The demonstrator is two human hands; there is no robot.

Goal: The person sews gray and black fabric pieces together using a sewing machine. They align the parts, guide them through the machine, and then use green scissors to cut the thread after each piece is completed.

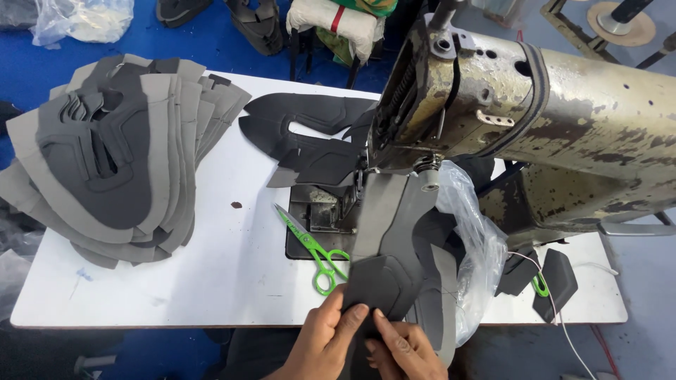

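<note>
Both hands meet at the counter's (211,281) near edge, under the sewing machine (507,119); the left hand (324,345) pinches a dark grey patch (377,285) between thumb and fingers; the right hand (405,352) presses its thumb on the same patch, fingers curled beneath; the patch lies on a grey strip (384,204) running up to the needle; green scissors (313,250) lie just left; a stack of grey pieces (113,155) sits far left.
</note>
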